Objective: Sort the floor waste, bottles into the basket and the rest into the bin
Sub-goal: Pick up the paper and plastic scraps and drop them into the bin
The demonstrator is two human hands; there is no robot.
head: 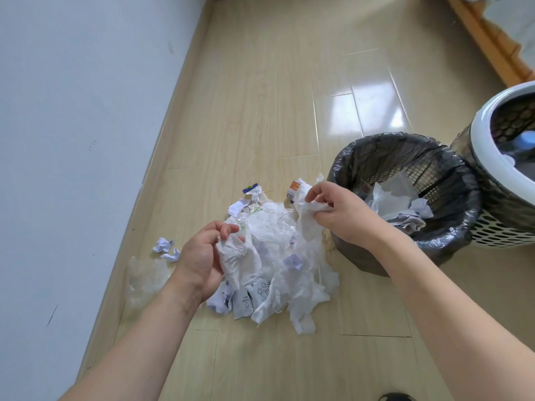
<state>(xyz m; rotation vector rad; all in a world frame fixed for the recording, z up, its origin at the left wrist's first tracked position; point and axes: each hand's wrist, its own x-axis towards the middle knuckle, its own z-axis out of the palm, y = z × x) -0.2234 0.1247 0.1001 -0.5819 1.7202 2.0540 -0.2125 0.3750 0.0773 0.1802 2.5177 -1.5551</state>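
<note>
Our bin stands beside the paper pile. Our right hand pinches tissue; our left hand grips a wad. Loose scraps could slip and scatter when lifted.

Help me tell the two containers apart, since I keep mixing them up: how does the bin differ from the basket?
The bin is lined with a dark plastic bag folded over its rim; the basket has a bare white rim. The bin holds crumpled white paper; the basket shows something blue inside, not clear enough to name. The bin stands nearer the waste pile; the basket stands beyond it at the frame's right edge. Both are round, open-topped and have perforated walls.
</note>
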